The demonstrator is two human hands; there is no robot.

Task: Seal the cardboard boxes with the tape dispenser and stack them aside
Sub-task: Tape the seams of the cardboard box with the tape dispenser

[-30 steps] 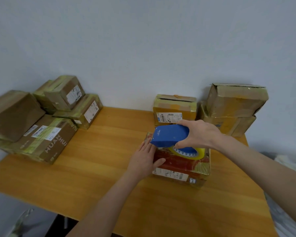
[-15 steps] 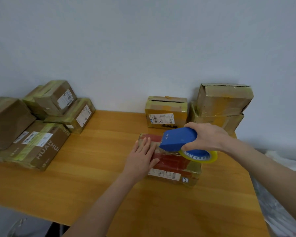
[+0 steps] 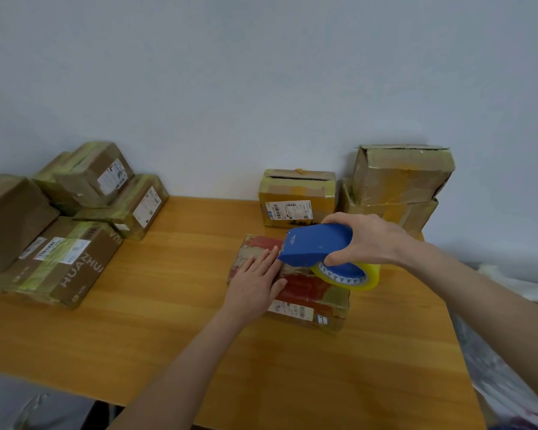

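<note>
Cardboard is lying all over this wooden tabletop (image 3: 168,321), and the person is working on a flat red-patched box (image 3: 311,294) sitting toward the right side, nearer the far edge than the near one. Their left hand (image 3: 255,285) is pressing down flat on the box's left part, fingers straight and lying together. Their right hand (image 3: 368,240) is gripping a blue tape dispenser (image 3: 316,248) from above, fingers curled round its body. The dispenser's nose is appearing to touch the box top just beside the left fingertips, and its yellow tape roll (image 3: 351,277) is hanging over the box's right side. Behind them, a small labelled box (image 3: 295,197) is standing at the far edge, a stack of two boxes (image 3: 398,181) is occupying the far right corner, and a pile of taped boxes (image 3: 62,225) is crowding the left edge.
</note>
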